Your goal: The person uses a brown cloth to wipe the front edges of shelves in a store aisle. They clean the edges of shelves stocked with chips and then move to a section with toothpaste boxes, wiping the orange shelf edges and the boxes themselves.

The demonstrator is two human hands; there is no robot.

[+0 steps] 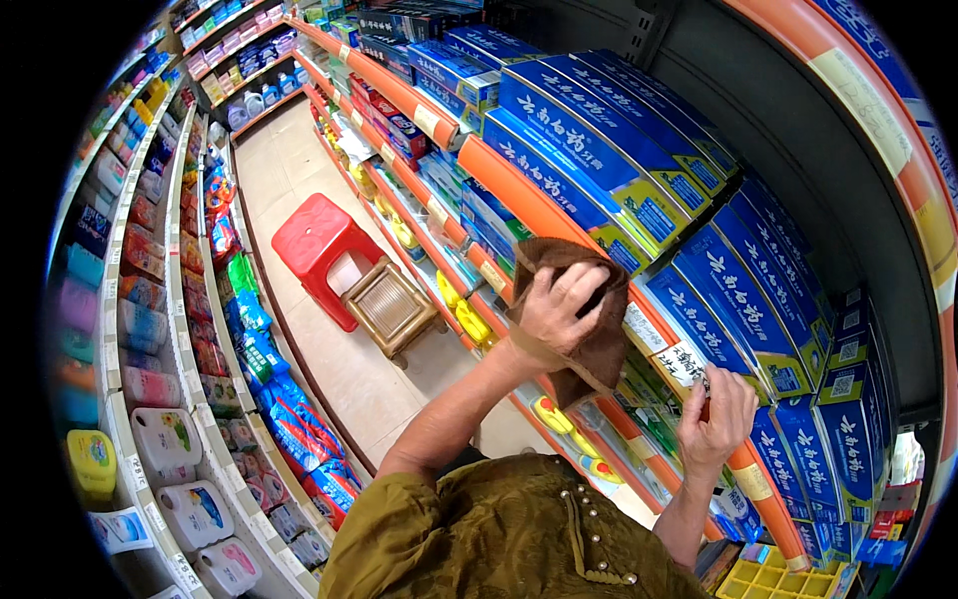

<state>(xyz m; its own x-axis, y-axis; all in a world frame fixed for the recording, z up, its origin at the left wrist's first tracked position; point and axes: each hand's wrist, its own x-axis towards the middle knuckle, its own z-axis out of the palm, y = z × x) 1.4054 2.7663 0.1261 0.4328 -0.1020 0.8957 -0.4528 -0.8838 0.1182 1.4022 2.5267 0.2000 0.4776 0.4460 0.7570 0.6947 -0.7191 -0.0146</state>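
Observation:
My left hand (565,307) is closed on a brown cloth (591,374), which lies against the orange front strip (529,195) of a shelf. Farther right along that strip, my right hand (720,417) has its fingers curled at the end of a white handwritten price label (681,361). Its fingertips seem to pinch the label's edge, partly hidden by the hand. Behind the strip, blue toothpaste boxes (569,135) stand stacked in rows, and more toothpaste boxes (733,290) fill the shelf beside my right hand.
In the aisle stand a red plastic stool (321,245) and a small bamboo stool (387,307). Opposite, shelves hold tubs (198,511) and bagged goods (299,424). Yellow bottles (469,319) sit on a lower shelf. A yellow compartmented tray (783,579) is at lower right.

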